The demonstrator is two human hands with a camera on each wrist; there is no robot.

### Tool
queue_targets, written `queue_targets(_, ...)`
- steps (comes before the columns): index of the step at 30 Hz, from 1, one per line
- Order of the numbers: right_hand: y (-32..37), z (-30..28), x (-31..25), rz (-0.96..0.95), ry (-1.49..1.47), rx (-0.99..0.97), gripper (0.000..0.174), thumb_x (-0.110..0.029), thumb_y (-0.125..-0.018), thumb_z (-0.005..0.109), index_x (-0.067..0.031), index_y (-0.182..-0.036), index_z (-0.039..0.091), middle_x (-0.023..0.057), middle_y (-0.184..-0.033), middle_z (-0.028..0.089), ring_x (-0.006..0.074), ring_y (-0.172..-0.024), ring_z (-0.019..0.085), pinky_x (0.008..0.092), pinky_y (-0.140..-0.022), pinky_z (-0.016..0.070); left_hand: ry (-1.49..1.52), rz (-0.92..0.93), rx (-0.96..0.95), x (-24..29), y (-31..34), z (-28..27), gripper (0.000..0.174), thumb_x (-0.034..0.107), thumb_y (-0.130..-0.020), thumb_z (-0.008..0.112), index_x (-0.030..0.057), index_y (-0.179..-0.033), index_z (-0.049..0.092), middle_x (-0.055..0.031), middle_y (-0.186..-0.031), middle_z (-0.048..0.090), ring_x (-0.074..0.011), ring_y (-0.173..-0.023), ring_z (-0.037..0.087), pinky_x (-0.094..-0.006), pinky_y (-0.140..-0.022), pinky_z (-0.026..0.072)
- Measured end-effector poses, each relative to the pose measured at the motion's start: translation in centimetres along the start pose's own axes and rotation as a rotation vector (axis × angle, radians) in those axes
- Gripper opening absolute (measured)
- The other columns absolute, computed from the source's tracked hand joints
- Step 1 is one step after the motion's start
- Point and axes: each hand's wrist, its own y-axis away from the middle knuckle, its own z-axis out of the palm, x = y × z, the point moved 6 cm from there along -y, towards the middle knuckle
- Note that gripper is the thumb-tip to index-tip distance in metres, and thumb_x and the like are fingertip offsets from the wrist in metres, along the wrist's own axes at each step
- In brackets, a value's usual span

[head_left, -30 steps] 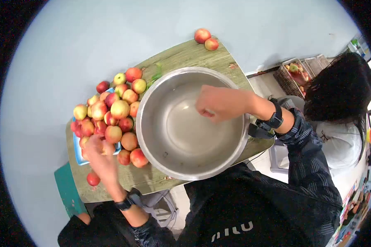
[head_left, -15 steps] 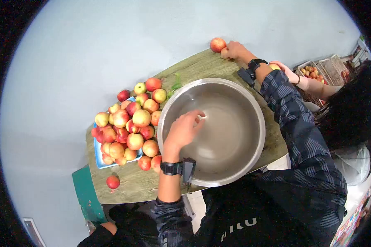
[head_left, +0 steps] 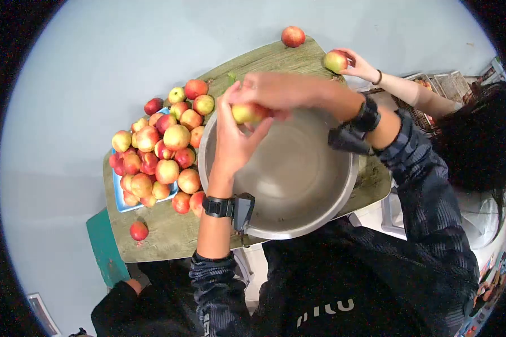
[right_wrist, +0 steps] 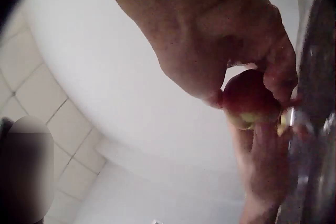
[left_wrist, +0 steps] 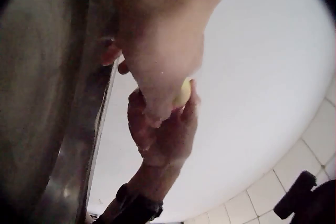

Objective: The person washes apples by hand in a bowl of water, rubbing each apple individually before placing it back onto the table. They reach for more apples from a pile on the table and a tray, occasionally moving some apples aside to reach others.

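Note:
Over the back left rim of the metal basin [head_left: 343, 196], both hands meet at a red-and-yellow fruit [head_left: 247, 113]. My left hand [head_left: 233, 137] has its fingers and thumb round the fruit. Blurred in the head view, my right hand [head_left: 281, 90] covers the fruit's far side; the right wrist view shows this hand [right_wrist: 236, 40] pinching the fruit [right_wrist: 249, 98]. Only a yellow sliver of fruit [left_wrist: 182, 94] shows in the left wrist view, between my left hand [left_wrist: 163, 61] and right hand [left_wrist: 165, 134].
Many fruits [head_left: 176, 136] are heaped on and around a blue tray [head_left: 121, 196] at left. One fruit [head_left: 138, 231] lies apart near the front edge, another [head_left: 293, 36] at the back. Another person's hand [head_left: 361, 67] holds a fruit [head_left: 335, 62] at the right.
My right hand has come from the back corner, where one of two fruits is gone, to the basin's left. My left hand has risen from inside the basin and now holds the fruit.

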Motion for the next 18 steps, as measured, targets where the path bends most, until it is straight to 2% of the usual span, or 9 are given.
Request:
queue_targets(1, 0.1, 1.2, -0.6, -0.015, -0.097, 0.060, 0.060, -0.059, -0.097, 0.040, -0.0014, -0.099, 0.054, 0.0060, -0.063, 0.054, 0.0140, -0.048, 0.054, 0.0271, -0.041, 0.0424, -0.084, 0.114, 0.107, -0.1, -0.1, -0.6, 0.070, 0.010, -0.073, 0.082, 0.0033, -0.132, 0.046, -0.0150, -0.121, 0.053, -0.0302, -0.107, 0.055, -0.0409, -0.093, 0.0467)
queue_targets(4, -0.4, 3.0, 0.1, -0.017, -0.380, 0.196, 0.075, -0.068, -0.096, 0.034, 0.0028, -0.119, 0.045, 0.0102, -0.071, 0.058, 0.0159, -0.051, 0.056, 0.0286, -0.041, 0.0437, -0.190, 0.092, 0.264, -0.9, 0.2, -2.7, 0.058, 0.008, -0.071, 0.081, 0.0021, -0.122, 0.052, -0.0151, -0.117, 0.056, -0.0337, -0.109, 0.055, -0.0434, -0.096, 0.0441)
queue_targets(5, -1.0, 3.1, 1.1, 0.015, -0.468, 0.207, 0.079, -0.070, -0.096, 0.032, 0.0038, -0.125, 0.040, 0.0115, -0.073, 0.059, 0.0166, -0.051, 0.057, 0.0290, -0.042, 0.0443, -0.225, 0.059, 0.295, -1.1, 0.0, -3.0, 0.052, 0.015, -0.071, 0.080, 0.0040, -0.115, 0.054, -0.0155, -0.110, 0.059, -0.0359, -0.106, 0.057, -0.0438, -0.092, 0.0457)
queue_targets(6, -1.5, 3.0, 1.8, 0.047, -0.555, 0.219, 0.084, -0.071, -0.096, 0.031, 0.0048, -0.131, 0.035, 0.0128, -0.075, 0.060, 0.0173, -0.052, 0.058, 0.0293, -0.042, 0.0449, -0.235, -0.041, 0.183, -2.2, 0.0, -2.7, 0.052, 0.018, -0.071, 0.080, 0.0054, -0.115, 0.055, -0.0156, -0.108, 0.060, -0.0364, -0.103, 0.058, -0.0445, -0.090, 0.0465)
queue_targets(8, -2.4, 3.5, 3.3, 0.148, -0.439, 0.171, 0.084, -0.072, -0.095, 0.029, 0.0037, -0.129, 0.044, 0.0141, -0.078, 0.062, 0.0199, -0.054, 0.060, 0.0300, -0.044, 0.0474, -0.245, -0.233, -0.045, -4.6, 0.5, -1.8, 0.052, 0.025, -0.072, 0.079, 0.0081, -0.115, 0.055, -0.0156, -0.106, 0.061, -0.0374, -0.098, 0.060, -0.0460, -0.086, 0.0482)
queue_targets(10, -3.0, 4.1, 4.6, 0.173, -0.223, 0.066, 0.081, -0.071, -0.095, 0.028, 0.0017, -0.123, 0.051, 0.0144, -0.079, 0.063, 0.0210, -0.055, 0.062, 0.0313, -0.045, 0.0502, -0.453, -0.250, -0.143, -3.9, 0.9, -0.9, 0.049, 0.032, -0.072, 0.077, 0.0113, -0.112, 0.059, -0.0175, -0.102, 0.063, -0.0387, -0.094, 0.063, -0.0487, -0.080, 0.0510)
queue_targets(11, -3.5, 4.1, 5.6, 0.242, -0.083, 0.113, 0.077, -0.067, -0.097, 0.026, -0.0009, -0.114, 0.062, 0.0160, -0.080, 0.065, 0.0230, -0.057, 0.065, 0.0341, -0.049, 0.0545, -0.526, -0.247, -0.159, -3.9, 1.1, -0.3, 0.048, 0.033, -0.072, 0.076, 0.0113, -0.112, 0.060, -0.0178, -0.101, 0.063, -0.0389, -0.094, 0.064, -0.0493, -0.080, 0.0515)
queue_targets(15, -3.4, 3.5, 6.4, 0.304, 0.117, 0.107, 0.079, -0.065, -0.098, 0.024, -0.0005, -0.112, 0.068, 0.0177, -0.078, 0.066, 0.0274, -0.060, 0.067, 0.0347, -0.054, 0.0566, -0.707, -0.354, -0.440, -4.8, 1.7, 1.4, 0.044, 0.040, -0.075, 0.072, 0.0130, -0.110, 0.065, -0.0174, -0.096, 0.067, -0.0366, -0.093, 0.068, -0.0482, -0.078, 0.0541)
queue_targets(18, -2.9, 4.2, 5.2, 0.243, 0.161, -0.031, 0.081, -0.064, -0.099, 0.021, -0.0013, -0.109, 0.071, 0.0174, -0.081, 0.068, 0.0282, -0.065, 0.068, 0.0384, -0.063, 0.0572, -0.800, -0.456, -0.596, -5.1, 1.9, 1.8, 0.038, 0.041, -0.079, 0.067, 0.0128, -0.105, 0.069, -0.0164, -0.093, 0.070, -0.0351, -0.087, 0.070, -0.0467, -0.076, 0.0550)
